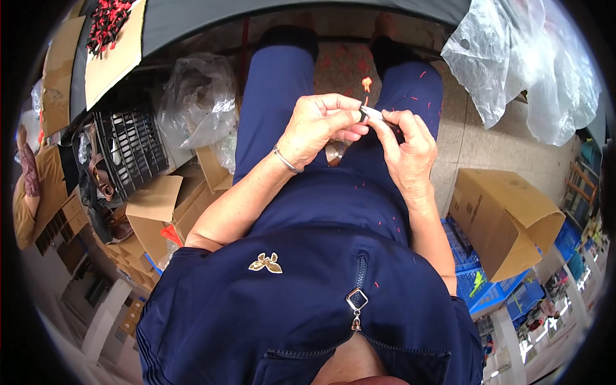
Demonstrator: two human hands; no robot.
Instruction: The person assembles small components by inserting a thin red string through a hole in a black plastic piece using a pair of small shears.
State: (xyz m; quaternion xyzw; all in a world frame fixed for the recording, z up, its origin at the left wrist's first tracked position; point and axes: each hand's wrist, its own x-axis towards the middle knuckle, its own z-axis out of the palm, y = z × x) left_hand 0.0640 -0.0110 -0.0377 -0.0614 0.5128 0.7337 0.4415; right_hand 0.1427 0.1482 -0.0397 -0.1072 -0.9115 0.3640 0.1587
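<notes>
Over my lap, my left hand [314, 127] pinches a small black piece [364, 117] between thumb and fingertips. A thin red strand with a bright orange-red tip [366, 84] sticks up above it. My right hand [409, 149] is closed on a small silver pointed metal tool [372, 112], whose end meets the black piece. Its exact kind is too small to tell, and most of its handle is hidden in my fingers. Small red scraps [414, 98] lie scattered on my dark blue trousers.
A cardboard sheet [109, 76] at the far left bears a pile of small red and black pieces [109, 25]. Clear plastic bags [199, 96] hang left and right. A black crate [131, 151], open cartons [500, 215] and blue crates [487, 292] flank me. Another person's arm [29, 170] shows far left.
</notes>
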